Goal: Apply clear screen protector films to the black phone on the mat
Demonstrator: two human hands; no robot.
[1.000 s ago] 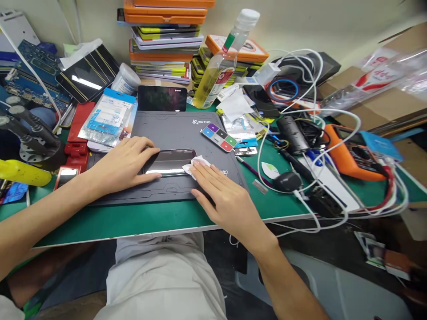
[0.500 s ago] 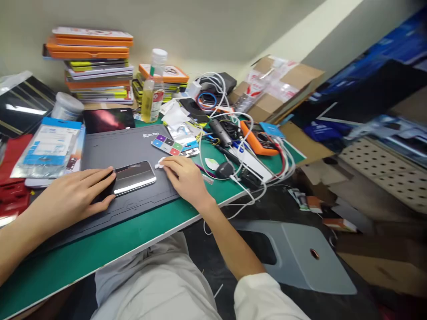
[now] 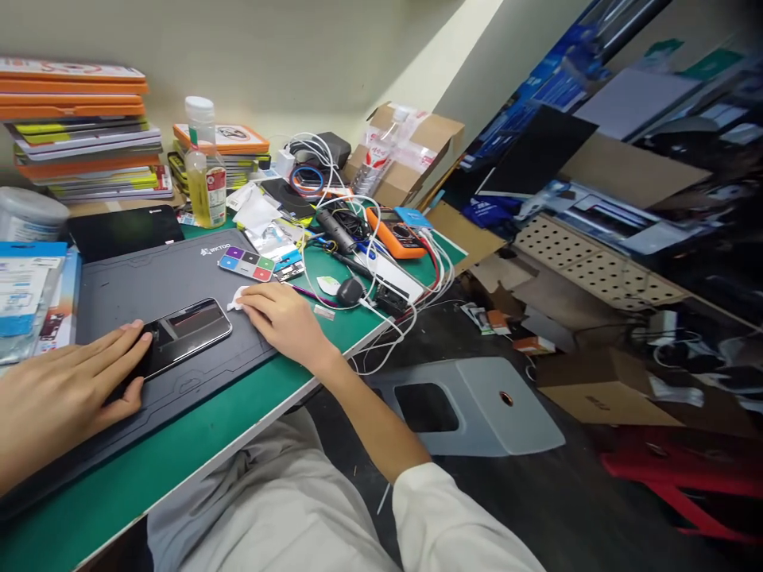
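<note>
A black phone with a shiny rim (image 3: pixel 191 332) lies flat on the dark grey mat (image 3: pixel 149 278). My left hand (image 3: pixel 83 381) rests over its left end, fingers stretched out and fingertips on the glass. Just right of the phone, my right hand (image 3: pixel 283 322) has its fingers pressed together on a crumpled white tissue (image 3: pixel 237 299), which touches the mat. Behind that hand lies a card with coloured squares (image 3: pixel 246 263).
A glass bottle with yellow liquid (image 3: pixel 206 179) stands behind the mat, near stacked orange and yellow boxes (image 3: pixel 89 135). To the right are tangled white cables, an orange multimeter (image 3: pixel 396 235) and a taped carton (image 3: pixel 411 151). A grey stool (image 3: pixel 477 405) stands beside the table.
The camera view has turned to the right, so table and hands appear further left. Both hands keep nearly the same places beside the phone, the right one still on the tissue.
</note>
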